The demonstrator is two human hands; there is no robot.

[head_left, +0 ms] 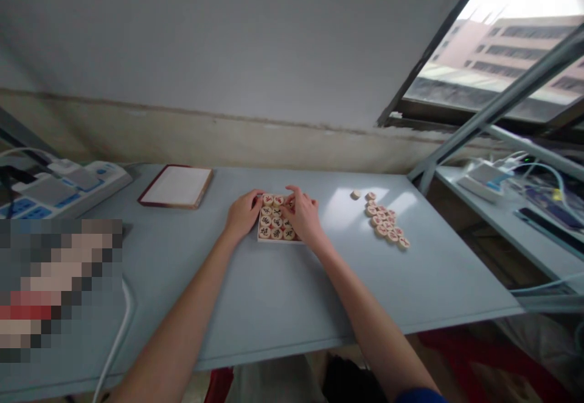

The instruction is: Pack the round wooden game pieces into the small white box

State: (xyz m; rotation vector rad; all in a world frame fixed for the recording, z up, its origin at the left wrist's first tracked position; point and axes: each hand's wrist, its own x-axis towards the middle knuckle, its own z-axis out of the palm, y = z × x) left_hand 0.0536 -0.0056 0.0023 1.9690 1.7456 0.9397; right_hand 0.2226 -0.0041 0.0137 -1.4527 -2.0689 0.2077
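A shallow white-edged box point(279, 242) lies on the desk, with rows of round wooden Chinese chess pieces point(276, 232) in it, marked with dark or red characters. My left hand point(244, 213) grips the box's left side, thumb along its edge. Over the right part of the box, my right hand point(305, 213) has its fingers closed on a Chinese chess piece point(288, 203) near the far row; the hand covers the pieces beneath it. To the right, a loose cluster of red-marked pieces point(383, 221) lies on the desk, with two single pieces point(356, 195) just behind.
The box lid point(177, 185), white inside with a dark red rim, lies at the back left. Beside it stands a power strip point(86, 187) with plugs; a white cable point(125, 308) runs down the desk's left side. A metal frame point(493, 105) rises on the right.
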